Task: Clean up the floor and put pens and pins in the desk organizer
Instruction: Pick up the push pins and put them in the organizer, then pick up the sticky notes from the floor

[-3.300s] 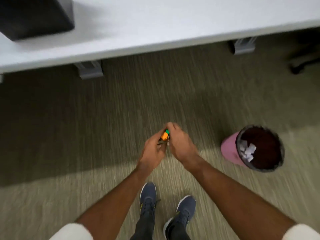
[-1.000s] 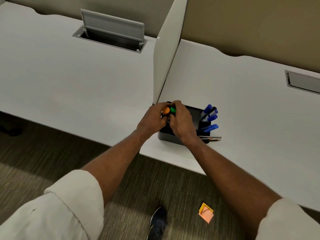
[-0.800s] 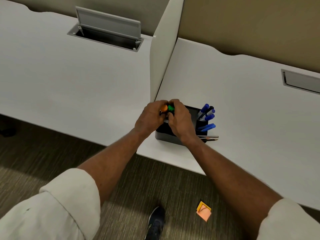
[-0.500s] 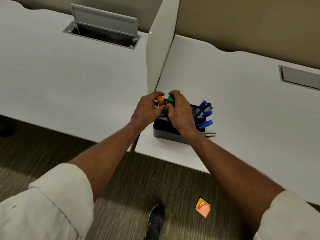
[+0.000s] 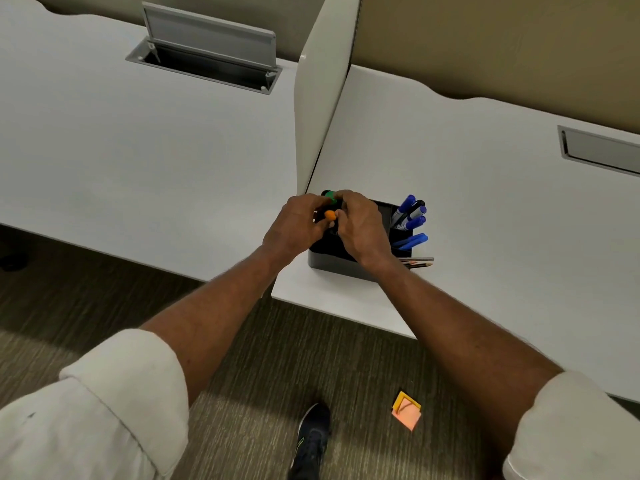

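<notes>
Together, both hands hover over the organizer [image 5: 341, 263]: left hand [image 5: 298, 225], right hand [image 5: 362, 226], each grip pinching pins [image 5: 329, 214].

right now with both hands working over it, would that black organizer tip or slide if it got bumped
The organizer looks low and wide, so it probably slides on the smooth desk rather than tips. The pens lean out over its right end, which may shift weight that way. It sits near the desk's front edge, so a push toward the person could send it off.
</notes>
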### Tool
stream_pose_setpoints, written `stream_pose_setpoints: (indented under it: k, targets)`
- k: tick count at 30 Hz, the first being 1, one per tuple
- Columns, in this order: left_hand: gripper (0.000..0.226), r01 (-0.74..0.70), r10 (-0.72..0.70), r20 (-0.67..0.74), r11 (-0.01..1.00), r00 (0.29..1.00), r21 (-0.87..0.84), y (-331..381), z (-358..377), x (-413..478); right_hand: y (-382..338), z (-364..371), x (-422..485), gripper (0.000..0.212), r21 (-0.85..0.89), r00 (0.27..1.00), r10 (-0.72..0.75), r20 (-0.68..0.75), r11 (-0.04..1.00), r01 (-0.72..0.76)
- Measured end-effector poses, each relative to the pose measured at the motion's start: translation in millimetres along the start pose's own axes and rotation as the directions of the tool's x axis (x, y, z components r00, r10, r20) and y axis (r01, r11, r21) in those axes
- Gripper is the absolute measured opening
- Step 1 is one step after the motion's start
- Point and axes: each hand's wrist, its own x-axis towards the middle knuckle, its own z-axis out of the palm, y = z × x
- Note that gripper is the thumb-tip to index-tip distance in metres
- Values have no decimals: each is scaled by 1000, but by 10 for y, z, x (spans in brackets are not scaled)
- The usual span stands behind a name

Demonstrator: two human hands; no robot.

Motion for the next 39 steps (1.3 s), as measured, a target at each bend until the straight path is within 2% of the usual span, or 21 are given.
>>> stream_pose_setpoints:
  k: [7,12,14,18,27,39]
  targets:
    - [45,-28,31,-39,996,999,88,40,36,-101,11,-79,-240,33,-55,998,-57,7,997,57]
    - [40,-120,120,3,986,993,120,192,156,-280,154,-117,-520,23,-97,990,-138,-2,986,137]
    - [42,-140,139,16,979,990,146,255,238,-364,222,-163,-658,30,-140,988,-151,-1,979,150]
    - [46,-145,146,6,968,989,204,415,367,-557,372,-276,-892,43,-224,994,-107,-2,969,104]
    - [50,-162,160,28,943,987,291,857,595,-1111,695,-668,-1553,47,-282,995,-98,-33,956,85]
    - [54,-168,175,13,917,984,362,1702,1321,-2174,1237,-1324,-2870,47,-348,995,-86,-57,935,60]
